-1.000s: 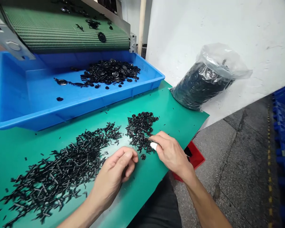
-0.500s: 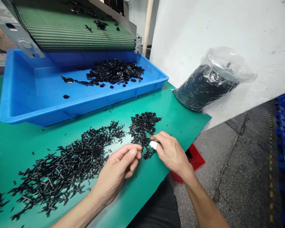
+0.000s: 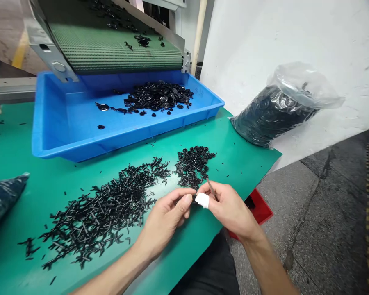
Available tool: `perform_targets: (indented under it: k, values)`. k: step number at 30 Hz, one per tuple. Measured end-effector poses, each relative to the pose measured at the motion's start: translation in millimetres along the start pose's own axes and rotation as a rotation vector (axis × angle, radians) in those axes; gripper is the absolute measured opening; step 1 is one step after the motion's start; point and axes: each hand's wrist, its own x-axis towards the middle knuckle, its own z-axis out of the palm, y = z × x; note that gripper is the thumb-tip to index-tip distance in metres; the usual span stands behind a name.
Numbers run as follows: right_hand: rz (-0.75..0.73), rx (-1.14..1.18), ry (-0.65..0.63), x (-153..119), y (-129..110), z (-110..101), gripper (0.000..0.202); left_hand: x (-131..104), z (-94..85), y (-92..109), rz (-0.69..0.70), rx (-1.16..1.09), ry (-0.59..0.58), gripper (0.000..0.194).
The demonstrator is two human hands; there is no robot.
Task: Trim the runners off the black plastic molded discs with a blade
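Currently our left hand (image 3: 172,209) pinches a mostly hidden black part (image 3: 194,199) over the counter (image 3: 249,164), near the small-parts pile (image 3: 193,164), our right hand (image 3: 230,209) curls round a thin tool (image 3: 212,189), and its slipping could nick us or flick the part away.

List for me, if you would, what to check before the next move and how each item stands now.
1. Tool held in the right grip: ok.
2. Small part secure in the left grip: cannot tell, the pinch is hidden.
3. Belt ending above the tray: ok.
4. Bag on the right standing upright: not ok, it leans.
5. Table free of stray bits: not ok, several lie scattered.
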Motion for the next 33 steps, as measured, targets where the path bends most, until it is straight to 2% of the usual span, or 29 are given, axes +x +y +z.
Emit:
perform_targets:
  k: [4, 7, 12, 17, 21, 27, 33]
  values:
    - [0.0, 0.12, 0.022, 1.0, 5.4, 9.9, 0.007, 0.6, -1.8, -0.2, 0.01, -0.038, -0.027, 0.036]
    - [-0.025, 0.163, 0.079, 1.5, 11.1, 13.4, 0.016, 0.7, -1.7, -0.7, 0.009, -0.043, -0.034, 0.04]
    - [-0.12, -0.014, 0.123, -7.0, 14.2, 11.6, 0.037, 2.0, -1.5, -2.6, -0.011, -0.111, 0.004, 0.038]
    - [-0.191, -0.253, 0.233, -22.8, 18.0, 19.7, 0.04, 3.4, -2.5, -3.6, 0.013, -0.216, -0.003, 0.032]
    - [-0.213, -0.369, 0.29, -33.2, 20.5, 31.2, 0.041, 3.3, -4.0, -4.9, 0.01, -0.263, 0.025, 0.036]
    - [-0.242, -0.401, 0.27, -37.0, 19.3, 33.8, 0.045, 2.6, -3.3, -4.9, 0.01, -0.254, 0.05, 0.033]
    - [-0.242, -0.368, 0.265, -35.9, 20.8, 31.2, 0.044, 3.2, -3.6, -2.5, 0.028, -0.287, 0.002, 0.025]
